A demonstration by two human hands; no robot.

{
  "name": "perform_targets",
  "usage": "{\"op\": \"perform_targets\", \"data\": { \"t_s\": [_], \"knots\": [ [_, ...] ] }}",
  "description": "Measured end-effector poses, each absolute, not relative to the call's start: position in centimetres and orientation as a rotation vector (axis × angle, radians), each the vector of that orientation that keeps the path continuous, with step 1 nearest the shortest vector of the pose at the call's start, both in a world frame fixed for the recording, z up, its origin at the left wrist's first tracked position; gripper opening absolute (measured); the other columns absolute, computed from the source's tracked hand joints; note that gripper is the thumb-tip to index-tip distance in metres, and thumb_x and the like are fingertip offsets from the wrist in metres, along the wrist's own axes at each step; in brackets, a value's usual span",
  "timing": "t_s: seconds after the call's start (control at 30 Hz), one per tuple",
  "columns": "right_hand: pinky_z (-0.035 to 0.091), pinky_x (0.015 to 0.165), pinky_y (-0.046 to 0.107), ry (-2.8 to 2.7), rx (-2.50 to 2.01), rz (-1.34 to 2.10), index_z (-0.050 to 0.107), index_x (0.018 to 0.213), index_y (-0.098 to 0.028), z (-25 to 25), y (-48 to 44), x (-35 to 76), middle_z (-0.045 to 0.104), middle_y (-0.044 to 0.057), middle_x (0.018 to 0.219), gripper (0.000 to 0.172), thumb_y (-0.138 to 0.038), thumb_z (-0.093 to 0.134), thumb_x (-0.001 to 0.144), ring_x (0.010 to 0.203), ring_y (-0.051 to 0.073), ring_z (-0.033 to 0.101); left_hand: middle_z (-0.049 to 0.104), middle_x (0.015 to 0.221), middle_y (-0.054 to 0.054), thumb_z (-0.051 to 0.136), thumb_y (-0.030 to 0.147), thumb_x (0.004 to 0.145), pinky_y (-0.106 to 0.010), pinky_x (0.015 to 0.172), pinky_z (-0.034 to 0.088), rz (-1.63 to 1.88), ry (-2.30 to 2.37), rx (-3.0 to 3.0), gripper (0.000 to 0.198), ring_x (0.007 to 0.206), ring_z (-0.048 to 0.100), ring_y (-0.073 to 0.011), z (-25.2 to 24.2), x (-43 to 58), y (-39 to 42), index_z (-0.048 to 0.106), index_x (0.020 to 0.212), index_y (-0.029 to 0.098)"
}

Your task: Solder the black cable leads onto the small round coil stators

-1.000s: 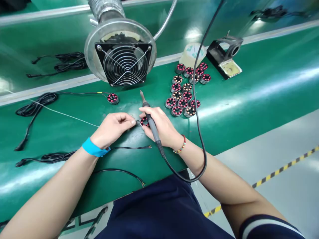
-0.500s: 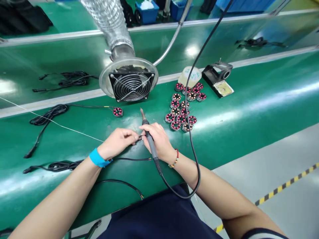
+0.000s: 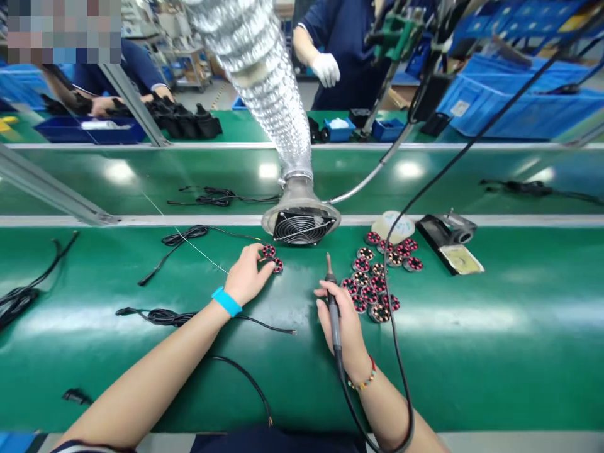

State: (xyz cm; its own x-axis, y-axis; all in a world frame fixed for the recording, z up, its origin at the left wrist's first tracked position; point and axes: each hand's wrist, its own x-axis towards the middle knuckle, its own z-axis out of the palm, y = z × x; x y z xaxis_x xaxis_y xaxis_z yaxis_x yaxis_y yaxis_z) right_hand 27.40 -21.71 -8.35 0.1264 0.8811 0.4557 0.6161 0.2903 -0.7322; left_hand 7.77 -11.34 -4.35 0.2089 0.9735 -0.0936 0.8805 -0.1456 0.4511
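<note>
My left hand (image 3: 248, 275), a blue band at its wrist, is at the middle of the green bench with thumb and fingers around a small round motor stator (image 3: 278, 266) with pink-red coils. A second stator (image 3: 268, 251), joined to a black cable, lies right beside the fingertips. Thin solder wire (image 3: 198, 250) runs from the upper left to behind this hand; whether the palm grips it is hidden. In my right hand (image 3: 346, 318) rests a grey soldering iron (image 3: 334, 314), its tip pointing away from me and touching nothing.
Several stators (image 3: 369, 294) are grouped on the right, near an iron stand (image 3: 448, 229) with a yellow sponge (image 3: 460, 259). An extractor fan (image 3: 302, 228) hangs ahead. Black cables (image 3: 165, 316) lie on the left. The iron's cord crosses the right side. Two co-workers are across the bench.
My hands have moved apart. The left went forward to the cabled stator, and a second stator now shows at its fingers. The right drew aside with the soldering iron. The view has tilted up.
</note>
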Motion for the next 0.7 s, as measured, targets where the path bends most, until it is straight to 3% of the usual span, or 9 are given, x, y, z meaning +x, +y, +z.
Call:
{"op": "perform_targets", "data": {
  "t_s": [0.1, 0.2, 0.43, 0.57, 0.7],
  "knots": [
    [0.055, 0.080, 0.033, -1.583, -1.391, 0.350, 0.056, 0.117, -0.023, -8.4, -21.9, 27.5, 0.067, 0.004, 0.091, 0.032, -0.014, 0.051, 0.086, 0.086, 0.017, 0.065, 0.057, 0.121, -0.016, 0.055, 0.046, 0.084, -0.039, 0.083, 0.051, 0.198, 1.752, 2.119, 0.058, 0.103, 0.063, -0.0303, -4.0, 9.2, -11.5, 0.047, 0.131, 0.012],
    [0.056, 0.078, 0.033, -1.623, -1.359, 0.340, 0.056, 0.116, -0.023, -8.6, -22.0, 27.7, 0.068, 0.004, 0.089, 0.031, -0.015, 0.050, 0.087, 0.085, 0.018, 0.066, 0.060, 0.116, -0.018, 0.058, 0.047, 0.081, -0.041, 0.079, 0.052, 0.104, 1.788, 2.149, 0.054, 0.100, 0.064, -0.0342, -3.5, 10.2, -11.4, 0.056, 0.122, 0.011],
    [0.053, 0.084, 0.033, -1.498, -1.432, 0.393, 0.059, 0.115, -0.022, -9.9, -21.9, 27.8, 0.068, 0.005, 0.089, 0.027, -0.026, 0.046, 0.092, 0.087, 0.019, 0.067, 0.069, 0.101, -0.010, 0.060, 0.036, 0.083, -0.038, 0.082, 0.053, 0.023, 1.832, 2.168, 0.032, 0.095, 0.066, -0.0268, -2.7, 7.0, -8.6, 0.063, 0.108, 0.016],
    [0.053, 0.082, 0.032, -1.409, -1.452, 0.377, 0.063, 0.110, -0.025, -10.7, -21.5, 27.3, 0.069, 0.004, 0.085, 0.027, -0.037, 0.045, 0.094, 0.083, 0.019, 0.066, 0.065, 0.109, -0.009, 0.057, 0.038, 0.090, -0.042, 0.086, 0.053, 0.087, 1.884, 2.158, 0.034, 0.096, 0.064, -0.0205, -2.3, 5.6, -3.0, 0.059, 0.115, 0.014],
    [0.053, 0.077, 0.030, -1.398, -1.393, 0.303, 0.065, 0.106, -0.025, -11.4, -20.7, 27.3, 0.068, 0.004, 0.081, 0.027, -0.037, 0.044, 0.095, 0.077, 0.019, 0.066, 0.062, 0.116, -0.009, 0.056, 0.037, 0.092, -0.042, 0.086, 0.054, 0.228, 1.835, 2.192, 0.035, 0.100, 0.062, -0.0203, -2.4, 8.0, 3.3, 0.057, 0.119, 0.016]
  ]
}}
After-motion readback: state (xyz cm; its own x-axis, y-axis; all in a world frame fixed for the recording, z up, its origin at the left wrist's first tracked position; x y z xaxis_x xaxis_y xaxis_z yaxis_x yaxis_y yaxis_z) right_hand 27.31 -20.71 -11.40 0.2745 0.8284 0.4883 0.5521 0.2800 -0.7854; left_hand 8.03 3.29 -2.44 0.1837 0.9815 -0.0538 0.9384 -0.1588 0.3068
